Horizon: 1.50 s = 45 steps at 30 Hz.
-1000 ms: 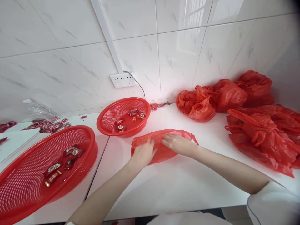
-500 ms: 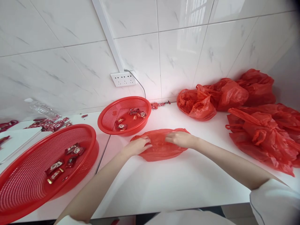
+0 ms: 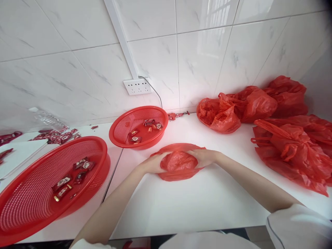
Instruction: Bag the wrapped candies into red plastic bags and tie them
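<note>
Red plastic bag (image 3: 180, 162), thin, translucent and finely crinkled, is lying in a rounded, gaping shape on the smooth white table (image 3: 192, 204), nearer the person than the small round basket (image 3: 120, 129) with perforated plastic walls. The left hand (image 3: 155, 163) and the right hand (image 3: 204, 157) are cupping opposite sides of its mouth, apart, thumbs and fingers spread against the film, while rumpled, glossy red bags (image 3: 295, 147) are bulging in a heap to the right.

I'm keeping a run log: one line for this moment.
red bag: on table, mouth open | left hand: on its left side | right hand: on its right side
</note>
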Tool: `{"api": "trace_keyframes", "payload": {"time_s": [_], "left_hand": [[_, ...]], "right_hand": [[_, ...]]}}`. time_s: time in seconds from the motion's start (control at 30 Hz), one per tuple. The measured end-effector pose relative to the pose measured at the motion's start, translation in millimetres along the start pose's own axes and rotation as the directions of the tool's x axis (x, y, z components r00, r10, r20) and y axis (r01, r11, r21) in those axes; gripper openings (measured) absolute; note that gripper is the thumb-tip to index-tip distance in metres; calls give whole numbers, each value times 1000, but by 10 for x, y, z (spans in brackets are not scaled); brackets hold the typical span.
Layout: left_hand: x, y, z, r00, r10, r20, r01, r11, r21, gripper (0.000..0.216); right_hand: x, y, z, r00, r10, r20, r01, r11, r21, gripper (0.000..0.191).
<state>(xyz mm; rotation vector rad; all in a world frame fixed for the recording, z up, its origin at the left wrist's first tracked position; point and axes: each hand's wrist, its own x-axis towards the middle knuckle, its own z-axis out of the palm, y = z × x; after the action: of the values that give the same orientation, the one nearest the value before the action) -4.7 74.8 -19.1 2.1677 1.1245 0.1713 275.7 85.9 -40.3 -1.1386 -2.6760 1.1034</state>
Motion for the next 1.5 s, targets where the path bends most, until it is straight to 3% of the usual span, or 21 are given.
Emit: {"api": "trace_keyframes", "payload": {"time_s": [0.13,0.23,0.3,0.37,0.43,0.47,0.53,0.63,0.73,0.83,1.0,1.13,1.27,1.4,1.5], "left_hand": [[71,-240,97,997,23,-73,-34,985,-167,71],[117,-307,91,994,-14,-111,-36,900,-435,59],[127,-281,13,980,-150,-134,12,709,-706,52],[117,-241,-105,930,-355,-101,47,385,-922,57],[98,-217,-220,869,-495,-8,35,77,-996,61],[91,-214,-261,851,-525,29,17,-28,-999,58],[96,-217,-292,838,-544,40,-38,-132,-991,46],[160,-227,-213,791,-604,-98,-209,-116,-971,27],[243,-236,-61,727,-650,-220,-334,-55,-941,21],[268,-232,74,744,-628,-230,-321,-33,-947,17],[215,-153,183,779,-552,-297,-292,99,-951,19],[220,-55,237,750,-518,-411,-355,208,-911,24],[256,75,321,749,-508,-425,-390,179,-903,25],[291,206,427,819,-420,-392,-386,102,-917,31],[312,247,498,870,-331,-365,-372,45,-927,37]], "right_hand": [[27,49,39,1000,-29,-2,29,993,118,87],[51,102,51,1000,24,-2,-24,997,77,98],[71,131,29,996,87,-1,-87,996,21,102],[91,133,-15,992,127,-16,-127,991,-31,99],[106,88,-71,986,159,-60,-163,984,-77,88],[110,40,-99,981,174,-82,-181,979,-97,82],[109,-112,-151,978,171,-119,-184,977,-108,70],[92,-457,-212,979,-17,-202,9,999,-38,54],[77,-810,-261,922,-235,-307,252,968,15,40],[72,-1016,-305,883,-300,-361,327,945,15,35],[4,-1013,-388,897,-281,-341,315,948,46,33],[-121,-915,-476,914,-235,-332,260,965,35,34],[-199,-809,-539,892,-85,-445,86,996,-19,33],[-146,-673,-533,820,-62,-568,11,996,-93,31],[-32,-571,-472,769,-115,-629,-67,964,-258,44]]}}
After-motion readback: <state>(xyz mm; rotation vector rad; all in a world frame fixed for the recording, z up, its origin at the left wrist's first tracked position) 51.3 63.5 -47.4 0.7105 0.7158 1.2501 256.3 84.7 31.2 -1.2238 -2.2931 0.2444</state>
